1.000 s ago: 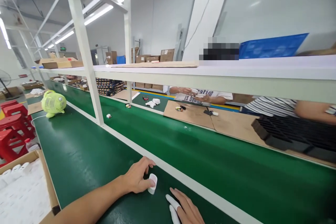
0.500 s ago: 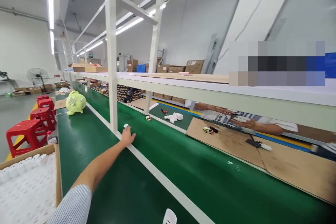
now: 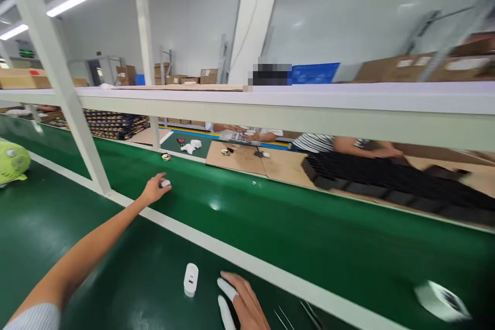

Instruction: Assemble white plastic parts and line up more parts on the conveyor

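Observation:
My left hand [image 3: 153,190] reaches over the white divider rail onto the far green strip. Its thumb and fingers pinch a small white object [image 3: 166,183], too small to make out in detail. On the near green surface stands a white charger plug [image 3: 191,279] with two port slots on its top face. To the right of the charger, and apart from it, is my right hand [image 3: 243,299]; white finger cots cover two fingers, which are spread with nothing between them. Beside that hand lie metal tweezers [image 3: 284,318] and a darker thin tool [image 3: 310,314], both cut off by the lower edge.
A blurred white block [image 3: 442,300] is at the right on the green strip. A white post [image 3: 73,108] and shelf [image 3: 270,105] stand ahead. Across, co-workers' hands and black trays [image 3: 386,180] show. A lime-green fan [image 3: 13,162] sits left.
The view has swung right. My left hand has moved away from the post, now with the white object in its pinch. My right hand and the tweezers have come into view.

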The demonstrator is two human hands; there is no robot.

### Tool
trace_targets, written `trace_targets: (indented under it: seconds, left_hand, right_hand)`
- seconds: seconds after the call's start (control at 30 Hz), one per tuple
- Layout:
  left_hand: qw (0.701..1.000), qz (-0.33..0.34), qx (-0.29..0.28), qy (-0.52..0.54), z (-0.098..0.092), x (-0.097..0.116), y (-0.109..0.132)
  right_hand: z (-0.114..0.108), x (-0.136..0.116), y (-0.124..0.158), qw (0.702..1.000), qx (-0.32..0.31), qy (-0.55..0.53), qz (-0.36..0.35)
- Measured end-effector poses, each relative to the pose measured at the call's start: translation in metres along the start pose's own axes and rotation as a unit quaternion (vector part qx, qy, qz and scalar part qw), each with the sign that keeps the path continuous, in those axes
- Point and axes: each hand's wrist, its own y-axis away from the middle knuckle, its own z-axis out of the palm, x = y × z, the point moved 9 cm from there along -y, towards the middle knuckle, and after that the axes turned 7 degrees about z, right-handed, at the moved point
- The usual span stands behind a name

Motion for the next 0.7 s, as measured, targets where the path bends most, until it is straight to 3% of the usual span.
trace_targets:
  seconds: [0.1, 0.17, 0.23, 0.27, 0.3, 0.37, 0.47, 0.57, 0.7]
  left_hand:
    - [0.975, 0.171, -0.121, 0.073, 0.06, 0.12, 0.057]
    - [0.929, 0.28, -0.217, 0.11, 0.085, 0.189, 0.116]
    - [0.872, 0.378, -0.288, 0.119, 0.092, 0.234, 0.169]
    - [0.852, 0.413, -0.299, 0.12, 0.088, 0.245, 0.187]
    - [0.846, 0.431, -0.29, 0.122, 0.079, 0.249, 0.196]
    - [0.872, 0.413, -0.226, 0.136, 0.055, 0.235, 0.194]
    - [0.931, 0.304, -0.132, 0.152, 0.03, 0.185, 0.181]
    - [0.95, 0.222, -0.137, 0.174, 0.039, 0.146, 0.189]
    - [0.953, 0.19, -0.146, 0.188, 0.066, 0.134, 0.206]
  right_hand:
    - [-0.026, 0.007, -0.013, 0.995, 0.045, -0.066, 0.064]
    - [-0.039, 0.019, -0.018, 0.981, 0.088, -0.12, 0.12]
    - [-0.043, 0.025, -0.017, 0.976, 0.093, -0.128, 0.148]
    - [-0.043, 0.025, -0.015, 0.976, 0.086, -0.128, 0.153]
    - [-0.043, 0.023, -0.01, 0.977, 0.073, -0.125, 0.153]
    - [-0.045, 0.01, 0.001, 0.981, 0.041, -0.124, 0.142]
    - [-0.049, -0.021, 0.018, 0.988, -0.024, -0.11, 0.103]
    - [-0.042, -0.05, 0.026, 0.994, -0.093, -0.005, 0.055]
    - [-0.02, -0.064, 0.021, 0.976, -0.147, 0.158, 0.017]
